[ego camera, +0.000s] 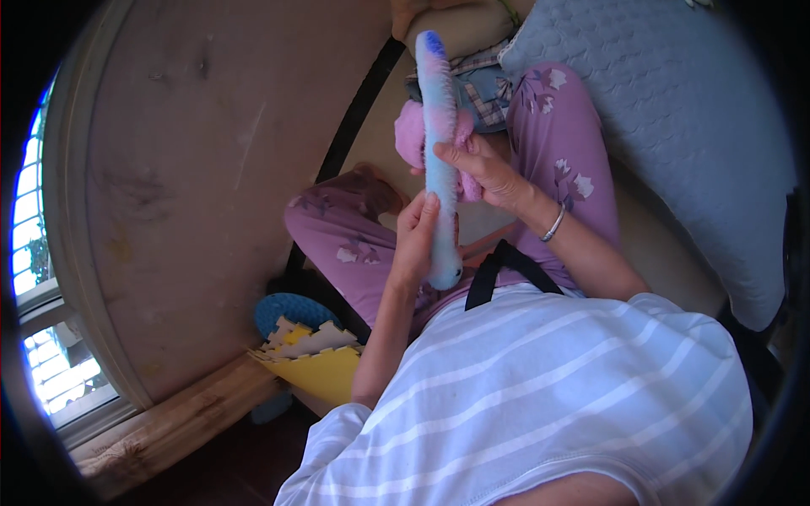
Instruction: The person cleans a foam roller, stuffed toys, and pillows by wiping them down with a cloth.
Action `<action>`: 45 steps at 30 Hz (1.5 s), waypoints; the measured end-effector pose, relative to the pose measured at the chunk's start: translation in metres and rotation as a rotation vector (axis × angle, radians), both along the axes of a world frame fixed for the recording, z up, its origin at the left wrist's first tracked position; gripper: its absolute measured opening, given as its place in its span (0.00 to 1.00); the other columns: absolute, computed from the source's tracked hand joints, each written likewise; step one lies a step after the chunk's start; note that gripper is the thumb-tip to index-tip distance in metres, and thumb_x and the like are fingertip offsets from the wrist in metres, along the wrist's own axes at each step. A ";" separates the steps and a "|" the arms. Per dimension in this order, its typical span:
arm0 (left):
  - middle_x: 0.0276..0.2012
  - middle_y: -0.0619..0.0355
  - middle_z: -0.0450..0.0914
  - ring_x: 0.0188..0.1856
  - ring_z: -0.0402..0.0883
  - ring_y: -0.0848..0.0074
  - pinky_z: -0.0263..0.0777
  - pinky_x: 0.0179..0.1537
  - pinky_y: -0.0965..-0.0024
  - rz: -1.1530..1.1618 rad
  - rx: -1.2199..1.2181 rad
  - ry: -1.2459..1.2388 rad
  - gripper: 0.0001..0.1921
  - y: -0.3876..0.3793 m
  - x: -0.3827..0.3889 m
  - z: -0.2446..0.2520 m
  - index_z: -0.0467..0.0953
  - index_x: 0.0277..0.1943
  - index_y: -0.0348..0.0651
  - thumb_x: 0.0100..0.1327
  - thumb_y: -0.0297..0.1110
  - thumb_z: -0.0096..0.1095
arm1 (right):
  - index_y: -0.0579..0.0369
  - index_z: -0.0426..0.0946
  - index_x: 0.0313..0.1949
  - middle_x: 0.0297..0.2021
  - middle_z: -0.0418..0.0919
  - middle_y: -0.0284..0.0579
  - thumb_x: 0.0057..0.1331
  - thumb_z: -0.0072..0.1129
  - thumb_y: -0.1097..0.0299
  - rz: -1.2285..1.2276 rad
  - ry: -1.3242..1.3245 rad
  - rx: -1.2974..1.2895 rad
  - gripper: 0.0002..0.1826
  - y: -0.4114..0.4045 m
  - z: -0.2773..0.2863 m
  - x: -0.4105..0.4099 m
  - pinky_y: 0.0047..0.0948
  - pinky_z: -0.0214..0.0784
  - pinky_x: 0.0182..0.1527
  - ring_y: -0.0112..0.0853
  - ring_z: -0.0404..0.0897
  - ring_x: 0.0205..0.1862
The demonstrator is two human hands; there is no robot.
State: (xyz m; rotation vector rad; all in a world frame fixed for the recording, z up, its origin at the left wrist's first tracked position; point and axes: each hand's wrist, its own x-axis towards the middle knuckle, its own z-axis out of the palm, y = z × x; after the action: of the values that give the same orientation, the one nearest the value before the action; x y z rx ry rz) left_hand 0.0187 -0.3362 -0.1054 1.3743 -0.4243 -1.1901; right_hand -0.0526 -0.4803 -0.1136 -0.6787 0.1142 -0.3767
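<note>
A long, fuzzy plush toy (436, 107) stands out over my lap, light blue with pale pink stretches and a darker blue tip at its far end. Its near end is rounded and bears a small dark spot like an eye. My left hand (416, 224) grips the lower part, thumb on top. Higher up, my right hand (487, 172) holds the toy from the other side, thumb across the blue pile. Fluffy pink parts (410, 134) stick out on both sides behind the body. The fingers underneath are mostly hidden.
A blue quilted pad (664, 120) lies to the right. Ahead are plaid-trimmed blue cloth (481, 95) and tan cloth (455, 28), with bare skin beside it. To the left stand yellow foam mats (316, 373), a blue round object (294, 313), a wooden beam (183, 414) and a wall (209, 158).
</note>
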 end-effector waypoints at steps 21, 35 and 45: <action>0.24 0.62 0.72 0.24 0.71 0.83 0.65 0.26 0.79 -0.273 0.210 -0.161 0.16 0.009 -0.001 0.031 0.70 0.39 0.39 0.63 0.45 0.53 | 0.55 0.69 0.39 0.28 0.73 0.37 0.60 0.56 0.65 -0.113 0.068 0.111 0.11 -0.007 0.001 -0.004 0.23 0.71 0.32 0.24 0.75 0.29; 0.31 0.62 0.72 0.35 0.68 0.81 0.64 0.38 0.76 -0.386 0.153 -0.564 0.16 -0.005 0.006 0.044 0.69 0.46 0.34 0.60 0.35 0.58 | 0.53 0.71 0.34 0.24 0.73 0.39 0.56 0.63 0.62 -0.294 0.198 0.381 0.12 -0.013 0.008 -0.006 0.27 0.71 0.29 0.27 0.75 0.25; 0.29 0.60 0.72 0.31 0.68 0.82 0.65 0.33 0.76 -0.322 0.241 -0.517 0.16 -0.008 -0.004 0.050 0.69 0.46 0.34 0.59 0.33 0.59 | 0.51 0.70 0.38 0.26 0.73 0.37 0.59 0.59 0.60 -0.270 0.165 0.170 0.12 -0.009 -0.001 -0.003 0.24 0.71 0.27 0.25 0.75 0.25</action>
State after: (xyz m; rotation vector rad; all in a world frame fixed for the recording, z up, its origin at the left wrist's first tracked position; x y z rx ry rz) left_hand 0.0147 -0.3447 -0.0558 1.8813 -0.9171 -1.1586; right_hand -0.0553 -0.4890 -0.1147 -0.5262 0.3929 -0.5626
